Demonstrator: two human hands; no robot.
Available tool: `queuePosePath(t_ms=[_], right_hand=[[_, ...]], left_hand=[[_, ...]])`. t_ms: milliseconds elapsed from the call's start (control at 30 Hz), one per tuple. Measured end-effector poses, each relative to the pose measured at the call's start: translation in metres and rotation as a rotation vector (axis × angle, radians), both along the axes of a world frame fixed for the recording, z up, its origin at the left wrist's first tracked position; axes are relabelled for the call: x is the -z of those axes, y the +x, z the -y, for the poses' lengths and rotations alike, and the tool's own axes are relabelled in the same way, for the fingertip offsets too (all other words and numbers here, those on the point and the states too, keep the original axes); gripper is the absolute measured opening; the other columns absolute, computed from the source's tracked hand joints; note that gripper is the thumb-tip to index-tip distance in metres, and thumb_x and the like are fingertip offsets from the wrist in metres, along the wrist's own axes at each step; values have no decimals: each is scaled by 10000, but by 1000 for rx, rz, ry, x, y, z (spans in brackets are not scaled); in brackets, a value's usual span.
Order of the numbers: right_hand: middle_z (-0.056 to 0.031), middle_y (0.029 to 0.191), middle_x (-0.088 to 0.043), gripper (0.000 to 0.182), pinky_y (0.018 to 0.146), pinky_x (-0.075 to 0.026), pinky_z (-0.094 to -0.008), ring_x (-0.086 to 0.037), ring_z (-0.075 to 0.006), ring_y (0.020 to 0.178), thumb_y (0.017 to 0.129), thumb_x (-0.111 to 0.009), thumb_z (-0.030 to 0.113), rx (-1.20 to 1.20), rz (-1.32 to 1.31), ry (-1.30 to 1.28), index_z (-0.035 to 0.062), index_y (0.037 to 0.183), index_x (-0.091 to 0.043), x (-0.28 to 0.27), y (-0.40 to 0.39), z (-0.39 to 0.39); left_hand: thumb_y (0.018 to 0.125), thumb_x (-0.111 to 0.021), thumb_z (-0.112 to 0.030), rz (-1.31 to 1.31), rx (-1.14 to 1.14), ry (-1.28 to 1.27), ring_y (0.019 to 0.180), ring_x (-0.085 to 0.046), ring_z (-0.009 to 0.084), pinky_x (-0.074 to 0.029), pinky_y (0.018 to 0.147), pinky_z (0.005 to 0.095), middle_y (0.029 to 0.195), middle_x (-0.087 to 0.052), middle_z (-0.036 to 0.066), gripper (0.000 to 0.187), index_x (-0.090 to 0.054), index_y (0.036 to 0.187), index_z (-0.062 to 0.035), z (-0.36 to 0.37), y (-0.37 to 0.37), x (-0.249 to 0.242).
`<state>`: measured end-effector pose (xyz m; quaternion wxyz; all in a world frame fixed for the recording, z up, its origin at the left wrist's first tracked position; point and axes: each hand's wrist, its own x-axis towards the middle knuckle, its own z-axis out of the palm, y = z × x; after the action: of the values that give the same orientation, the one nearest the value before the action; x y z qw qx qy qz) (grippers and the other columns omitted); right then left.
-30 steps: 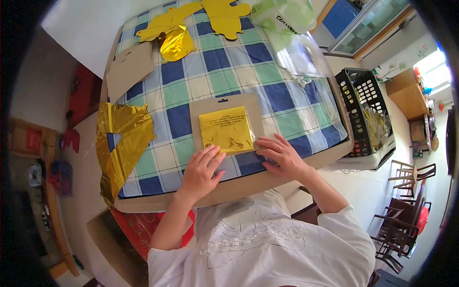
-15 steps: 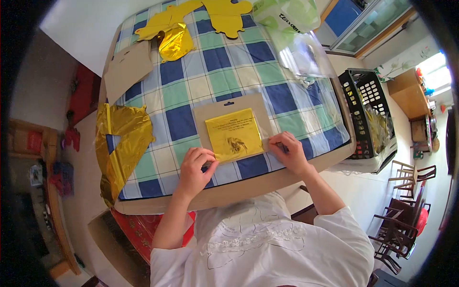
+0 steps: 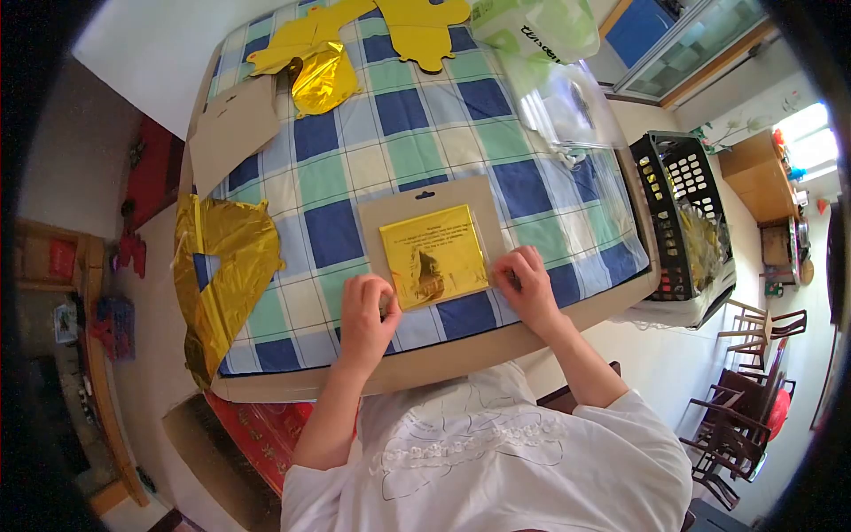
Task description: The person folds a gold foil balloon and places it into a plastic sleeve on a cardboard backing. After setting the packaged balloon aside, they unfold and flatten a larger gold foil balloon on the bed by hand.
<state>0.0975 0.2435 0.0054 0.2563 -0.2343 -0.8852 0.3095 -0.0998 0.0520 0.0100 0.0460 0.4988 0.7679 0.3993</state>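
Packet (image 3: 434, 257) on card (image 3: 399, 208), crate (image 3: 660, 213) right of table (image 3: 301, 385)

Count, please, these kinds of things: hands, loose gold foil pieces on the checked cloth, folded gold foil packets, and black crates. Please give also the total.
Hands: 2 (left hand, right hand)
Loose gold foil pieces: 2 (larger piece, smaller piece)
Folded gold foil packet: 1
Black crate: 1
Total: 6
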Motion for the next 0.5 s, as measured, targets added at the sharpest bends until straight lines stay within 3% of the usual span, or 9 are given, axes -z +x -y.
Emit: queuePosePath(t_ms=[267,500], right_hand=[[-118,983,-537,285,793,-432,-411,-501,-331,910,736,-587,-38,150,21,232,89,990,-586,0,1,-1],[-136,947,-523,264,788,-440,-432,-511,-347,888,766,-565,-24,142,10,147,84,1007,-578,9,5,-6]], left_hand=[[652,-647,92,-142,-41,68,899,-516,311,-443,779,403,981,-537,111,369,-481,941,-68,2,-1,4],[665,-642,66,-200,-40,57,922,-516,310,-433,807,414,992,-532,108,344,-482,936,-71,5,-2,5]])
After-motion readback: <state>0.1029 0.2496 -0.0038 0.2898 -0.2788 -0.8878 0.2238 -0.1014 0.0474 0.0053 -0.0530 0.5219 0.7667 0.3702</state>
